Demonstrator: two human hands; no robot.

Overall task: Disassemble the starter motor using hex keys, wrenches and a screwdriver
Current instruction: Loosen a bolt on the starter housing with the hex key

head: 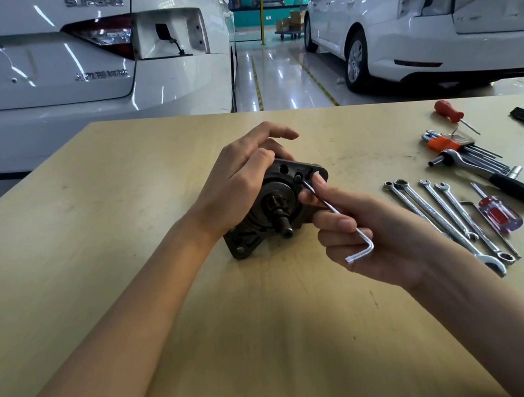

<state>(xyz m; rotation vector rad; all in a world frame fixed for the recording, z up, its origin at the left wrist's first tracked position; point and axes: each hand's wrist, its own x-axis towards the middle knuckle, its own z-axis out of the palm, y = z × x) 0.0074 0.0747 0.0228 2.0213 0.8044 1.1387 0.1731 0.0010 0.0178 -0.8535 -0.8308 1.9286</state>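
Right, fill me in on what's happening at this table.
A person is taking apart a starter motor on a wooden table. The left hand grips the motor's housing to steady it, while the right hand pinches an L-shaped hex key whose tip sits in a screw on the mounting flange. Wrenches, screwdrivers and a hex key set lie to the right.
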